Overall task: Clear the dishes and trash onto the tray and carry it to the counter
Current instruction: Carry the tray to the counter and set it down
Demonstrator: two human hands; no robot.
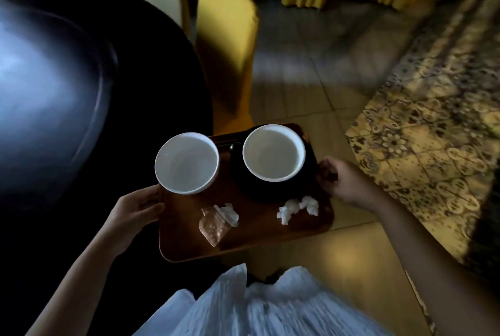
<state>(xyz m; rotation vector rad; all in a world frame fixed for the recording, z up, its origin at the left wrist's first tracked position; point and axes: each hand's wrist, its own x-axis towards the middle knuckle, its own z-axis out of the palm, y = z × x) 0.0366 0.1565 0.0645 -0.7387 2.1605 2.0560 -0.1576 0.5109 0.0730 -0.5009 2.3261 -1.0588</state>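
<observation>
The person holds a brown rectangular plastic tray (189,235) off the table and over the tiled floor, one hand on each short end. The left hand (135,213) is clamped on the left edge, thumb over the rim and fingers beneath; the right hand (343,181) is closed around the right edge, a little farther from the body than the left, so the tray's long axis runs between the two grips and slants slightly away on the right side.

Between the hands the load sits toward the far half. A white round bowl (186,163) lies just inside the left grip, overhanging the far-left rim. A second white bowl (273,153) sits on a black saucer (259,189) nearer the right grip. Toward the body lie a torn brown paper packet (216,223) and a crumpled white tissue (297,207).

The clearing looks done; the carry is what remains. The dark round table (54,92) lies to the left-grip side and a yellow-covered chair (224,37) stands directly beyond the tray. No counter is in view. Keeping the tray level matters most, since the left bowl sits at the edge.
</observation>
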